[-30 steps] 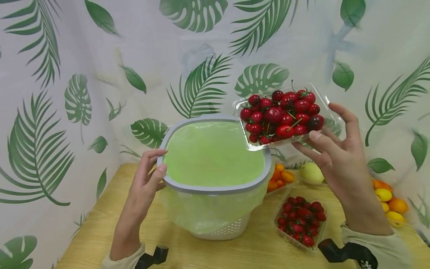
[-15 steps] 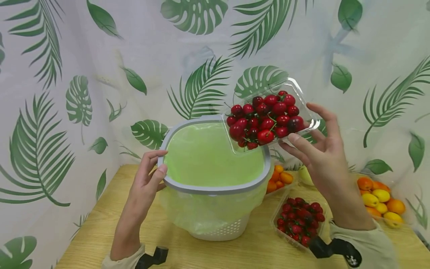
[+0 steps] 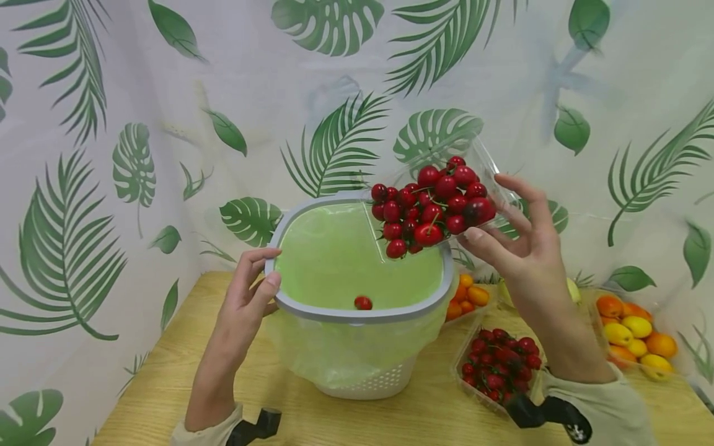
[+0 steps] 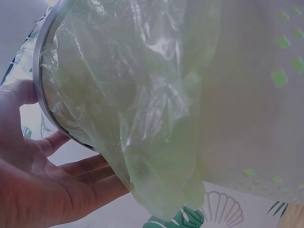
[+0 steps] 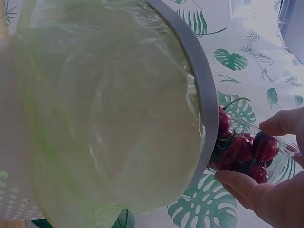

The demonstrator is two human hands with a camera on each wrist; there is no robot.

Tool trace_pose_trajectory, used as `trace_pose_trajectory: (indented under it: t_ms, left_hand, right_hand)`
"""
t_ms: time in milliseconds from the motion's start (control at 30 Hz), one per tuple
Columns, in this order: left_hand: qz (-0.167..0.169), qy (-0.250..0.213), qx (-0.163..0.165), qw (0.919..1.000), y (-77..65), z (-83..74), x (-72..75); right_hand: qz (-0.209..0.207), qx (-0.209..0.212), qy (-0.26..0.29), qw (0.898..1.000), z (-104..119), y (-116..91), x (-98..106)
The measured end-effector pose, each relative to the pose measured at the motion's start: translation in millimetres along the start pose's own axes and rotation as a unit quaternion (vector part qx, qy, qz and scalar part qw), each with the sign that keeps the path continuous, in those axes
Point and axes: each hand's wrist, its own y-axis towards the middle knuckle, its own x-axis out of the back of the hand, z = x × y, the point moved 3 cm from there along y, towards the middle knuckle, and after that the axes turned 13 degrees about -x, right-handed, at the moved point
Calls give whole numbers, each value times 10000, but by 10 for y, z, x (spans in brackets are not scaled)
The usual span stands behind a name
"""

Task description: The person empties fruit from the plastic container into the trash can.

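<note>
My left hand (image 3: 242, 303) grips the grey rim (image 3: 365, 316) of a white waste bin (image 3: 368, 381) on its left side. A pale green bag (image 4: 142, 95) lines the bin and hangs over its outside. Over the bin's right side, my right hand (image 3: 530, 260) holds a clear plastic punnet (image 3: 493, 164) by its right end, thumb in front. It tilts down to the left, with cherries (image 5: 242, 147) bunched toward its lower end. One red fruit (image 3: 363, 303) shows inside the bin, just behind the front rim.
Right of the bin, a second punnet of red fruit (image 3: 496, 362) stands on the wooden table (image 3: 173, 365). Behind it are a tray of small orange fruit (image 3: 465, 297) and, at far right, one of orange and yellow fruit (image 3: 636, 331). A leaf-print curtain (image 3: 184, 93) closes the back.
My right hand has moved left with the punnet and tipped it further over the bin. One red fruit has dropped out into the bin. The left hand stays on the rim.
</note>
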Motion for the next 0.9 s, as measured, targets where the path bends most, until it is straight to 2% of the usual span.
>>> trace_pose_trajectory:
  t_ms: [300,633,900]
  left_hand:
    - [-11,-14,-25,10000,-4,-12,4]
    - [-37,-66,-12,10000,-13,-12,1]
    - [-54,-69,0,10000,-14,-10,5]
  right_hand:
    - [-192,183,-345,9991,-33,-8,-58]
    - [-51,378,-616,9974,-88,-5,-105]
    - [-138,339,-698,9969,-94,-11,-137]
